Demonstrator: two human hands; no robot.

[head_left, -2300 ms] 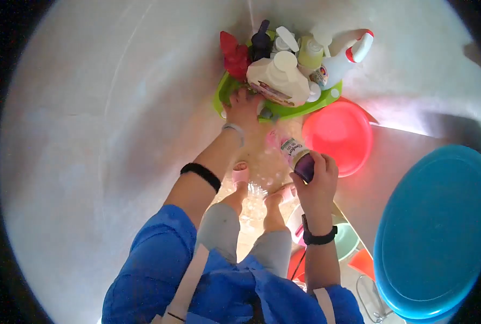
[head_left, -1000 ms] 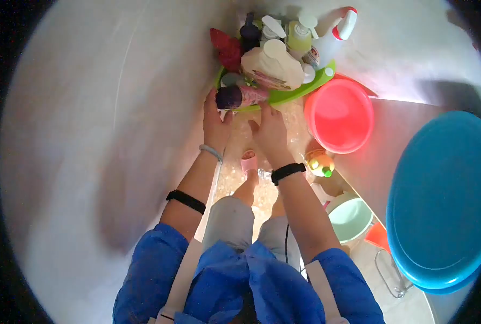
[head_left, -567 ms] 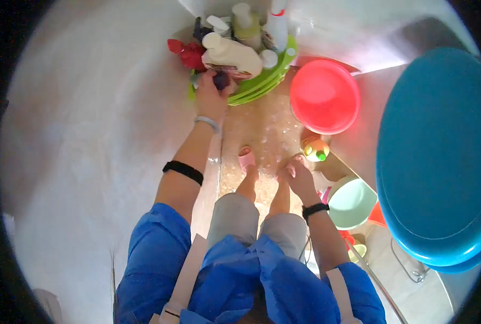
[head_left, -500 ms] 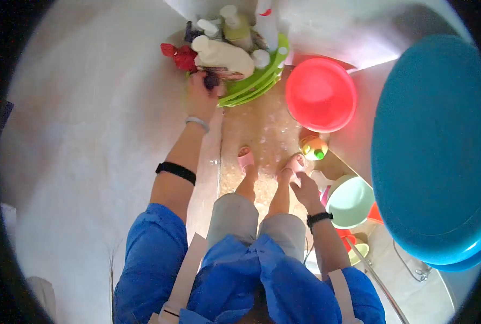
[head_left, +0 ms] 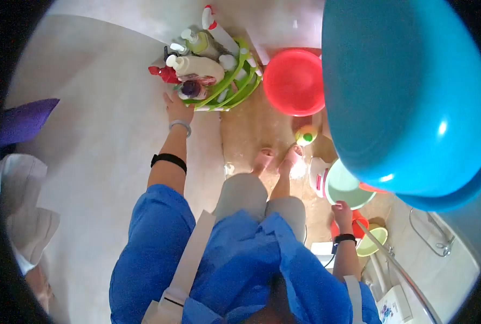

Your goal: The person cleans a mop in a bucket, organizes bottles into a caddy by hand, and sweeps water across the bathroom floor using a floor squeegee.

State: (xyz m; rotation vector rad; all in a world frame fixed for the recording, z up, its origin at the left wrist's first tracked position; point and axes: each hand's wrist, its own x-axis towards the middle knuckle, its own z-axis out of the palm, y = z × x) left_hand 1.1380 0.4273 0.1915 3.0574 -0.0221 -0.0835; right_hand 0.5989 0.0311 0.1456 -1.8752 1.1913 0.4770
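My left hand (head_left: 179, 109) is beside the left edge of a green corner shelf (head_left: 235, 95), fingers apart, holding nothing that I can see. Close to its fingertips, a dark-capped bottle (head_left: 192, 89) stands on the shelf. Behind that are a cream pump bottle (head_left: 200, 69), a red bottle (head_left: 167, 74), a yellow-green pump bottle (head_left: 201, 44) and a white spray bottle with a red trigger (head_left: 219, 31). My right hand (head_left: 343, 215) hangs low with curled fingers, just below a mint basin (head_left: 348, 186) and in front of a red container (head_left: 360, 225). No object shows in it.
A large blue tub (head_left: 408, 102) hangs at the right. A red basin (head_left: 294, 82) is by the wall, above an orange-yellow bottle with a green cap (head_left: 306, 136). A metal pipe (head_left: 402, 270) crosses the lower right. Purple cloth (head_left: 29, 121) hangs at the left.
My left hand has drawn away from the dark-capped bottle to the shelf's edge. My right hand has moved down and right, its fingers now curled. The view has shifted.
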